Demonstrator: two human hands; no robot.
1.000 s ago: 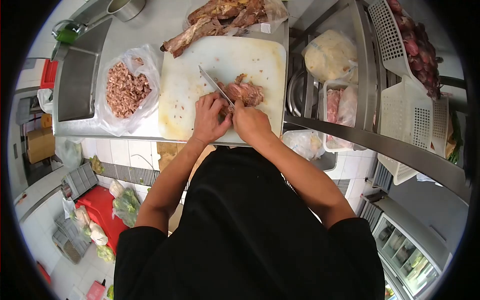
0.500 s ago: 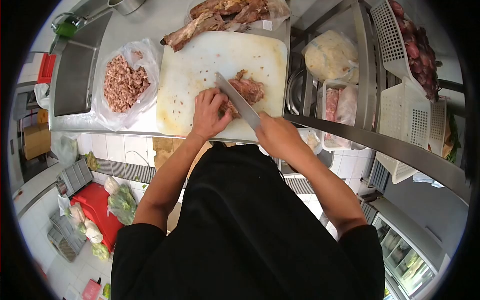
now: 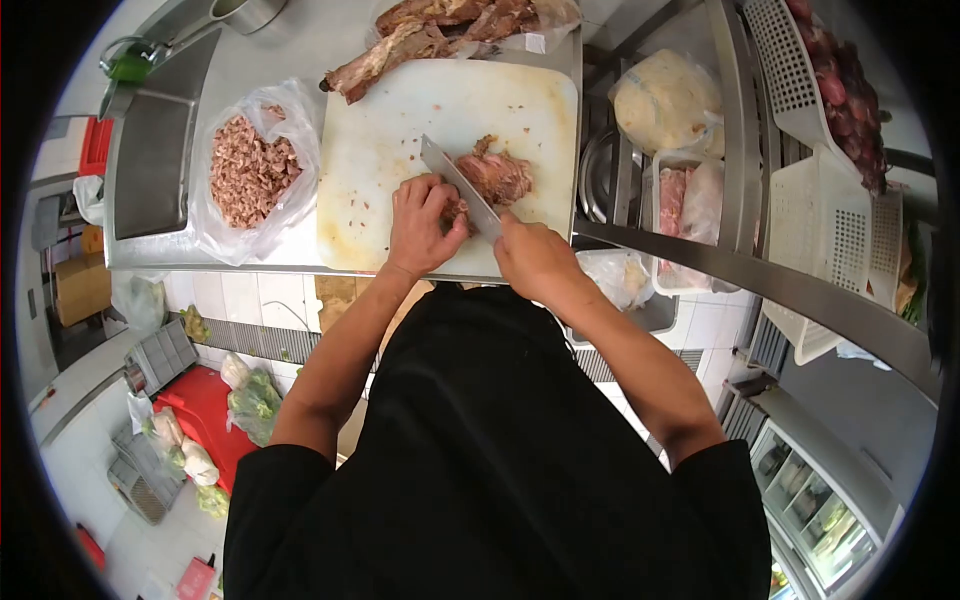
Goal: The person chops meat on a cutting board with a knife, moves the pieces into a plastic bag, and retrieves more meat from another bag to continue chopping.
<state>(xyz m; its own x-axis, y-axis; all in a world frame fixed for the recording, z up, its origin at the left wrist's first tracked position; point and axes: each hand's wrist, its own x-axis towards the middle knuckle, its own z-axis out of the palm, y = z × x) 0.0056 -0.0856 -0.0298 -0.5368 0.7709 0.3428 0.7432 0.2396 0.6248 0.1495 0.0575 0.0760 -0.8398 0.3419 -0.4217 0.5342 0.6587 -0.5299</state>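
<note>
My right hand (image 3: 533, 258) is wrapped round the handle of a wide-bladed knife (image 3: 460, 185). The blade slants up and left across the meat (image 3: 498, 177) on the white cutting board (image 3: 365, 150). Just left of the blade, my left hand (image 3: 423, 225) has its fingers curled on a small piece of the meat, partly hidden under them. Small scraps dot the board. A clear plastic bag of chopped meat (image 3: 250, 170) lies left of the board, and large browned pieces of meat (image 3: 400, 55) lie at its back edge.
A metal sink (image 3: 152, 165) is at the far left. On the right stands a metal rack (image 3: 735, 130) with a bagged pale food (image 3: 665, 100), a container of wrapped meat (image 3: 690, 200) and white baskets (image 3: 815, 215). A red bin (image 3: 205, 415) stands on the floor.
The knife and my right hand have moved slightly left, with the handle end a little higher in view. My left hand stays on the meat. The whole view has shifted slightly.
</note>
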